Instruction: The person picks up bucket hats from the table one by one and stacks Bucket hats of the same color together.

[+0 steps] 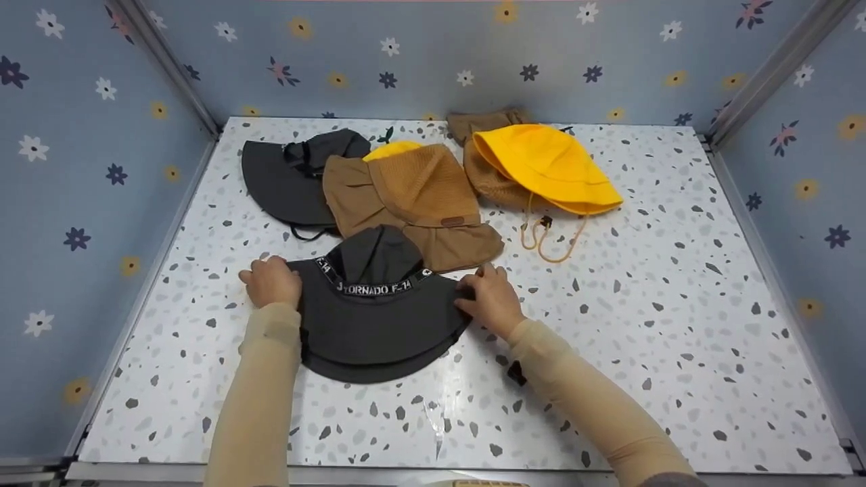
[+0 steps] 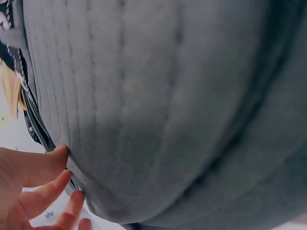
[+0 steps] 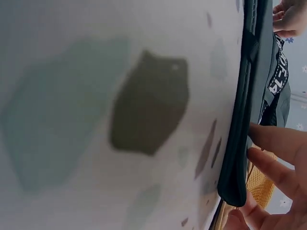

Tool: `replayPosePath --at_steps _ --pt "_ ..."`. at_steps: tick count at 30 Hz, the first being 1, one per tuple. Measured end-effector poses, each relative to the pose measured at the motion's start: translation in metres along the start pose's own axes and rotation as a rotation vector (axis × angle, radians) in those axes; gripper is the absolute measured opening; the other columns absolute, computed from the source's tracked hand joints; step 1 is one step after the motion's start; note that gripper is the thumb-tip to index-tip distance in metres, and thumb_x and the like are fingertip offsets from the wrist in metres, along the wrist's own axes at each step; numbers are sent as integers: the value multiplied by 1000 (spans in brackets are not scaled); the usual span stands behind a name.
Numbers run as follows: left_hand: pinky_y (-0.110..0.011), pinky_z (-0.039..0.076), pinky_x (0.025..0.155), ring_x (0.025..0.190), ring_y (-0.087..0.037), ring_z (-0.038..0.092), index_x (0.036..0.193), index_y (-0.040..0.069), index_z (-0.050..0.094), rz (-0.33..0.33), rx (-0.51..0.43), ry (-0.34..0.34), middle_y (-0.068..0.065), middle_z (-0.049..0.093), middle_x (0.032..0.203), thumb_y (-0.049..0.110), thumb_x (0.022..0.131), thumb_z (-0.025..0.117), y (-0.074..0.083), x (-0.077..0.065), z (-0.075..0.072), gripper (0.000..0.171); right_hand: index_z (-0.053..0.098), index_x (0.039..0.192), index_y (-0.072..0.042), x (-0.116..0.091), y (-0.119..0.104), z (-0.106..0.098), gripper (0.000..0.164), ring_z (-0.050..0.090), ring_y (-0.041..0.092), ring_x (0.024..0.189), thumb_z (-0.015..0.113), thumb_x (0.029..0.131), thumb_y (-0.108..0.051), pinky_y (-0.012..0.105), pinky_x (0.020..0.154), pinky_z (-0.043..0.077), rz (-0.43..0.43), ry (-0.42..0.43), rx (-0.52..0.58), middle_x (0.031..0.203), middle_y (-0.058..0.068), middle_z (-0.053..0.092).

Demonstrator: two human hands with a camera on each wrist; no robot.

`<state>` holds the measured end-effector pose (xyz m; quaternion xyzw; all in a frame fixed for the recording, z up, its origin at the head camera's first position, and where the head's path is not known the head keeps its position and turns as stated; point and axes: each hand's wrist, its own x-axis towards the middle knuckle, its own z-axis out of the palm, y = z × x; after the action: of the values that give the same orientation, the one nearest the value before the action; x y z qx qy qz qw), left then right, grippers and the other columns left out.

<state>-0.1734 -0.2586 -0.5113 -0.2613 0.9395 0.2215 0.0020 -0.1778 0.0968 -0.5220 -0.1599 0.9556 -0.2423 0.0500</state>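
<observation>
A dark grey wide-brimmed hat (image 1: 379, 331) with a "TORNADO F-14" band lies near the middle front of the table, its brim toward me. My left hand (image 1: 272, 284) pinches the brim's left edge; in the left wrist view, the thumb and fingertips (image 2: 61, 152) meet at the stitched rim. At the opposite side my right hand (image 1: 492, 301) pinches the right edge of the brim, and the right wrist view shows its fingers (image 3: 276, 170) on the folded rim. Just behind the hat's crown lies a brown hat (image 1: 426, 189) with a neck flap.
Another dark hat (image 1: 284, 182) lies at the back left, partly under the brown one. A yellow bucket hat (image 1: 548, 162) with a cord (image 1: 556, 260) rests on a second brown hat (image 1: 490, 172). Some yellow fabric (image 1: 396, 149) peeks out behind. Flowered walls (image 1: 433, 61) enclose the speckled table (image 1: 649, 325).
</observation>
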Motion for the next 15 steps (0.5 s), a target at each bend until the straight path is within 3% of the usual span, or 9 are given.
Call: replayPosePath --at_steps 4,8,10,15 --pt "-59 42 99 116 -53 47 114 -16 61 21 4 -38 -40 52 122 4 95 47 4 -1 -2 32 75 99 -15 4 3 -3 22 46 30 98 81 82 -27 42 82 45 24 -32 51 105 12 55" --pt "-61 43 100 119 -55 45 120 -15 59 5 -24 -137 -40 46 130 3 93 43 7 1 -9 37 74 98 -14 8 6 -7 22 45 31 104 81 83 -29 43 88 44 76 -48 132 112 11 56" --pt "-62 40 103 124 -56 42 128 -12 56 -6 -52 -198 -39 42 137 6 93 42 8 2 -13 42 73 98 -12 11 9 -11 23 47 33 107 80 83 -27 45 96 43 95 -28 175 115 13 57" --pt "-58 33 112 134 -53 37 143 -8 43 -1 -178 -296 -35 38 147 11 91 39 18 10 -20 56 65 103 0 21 19 -21 30 52 37 107 77 86 -21 47 97 44 170 69 345 111 19 57"
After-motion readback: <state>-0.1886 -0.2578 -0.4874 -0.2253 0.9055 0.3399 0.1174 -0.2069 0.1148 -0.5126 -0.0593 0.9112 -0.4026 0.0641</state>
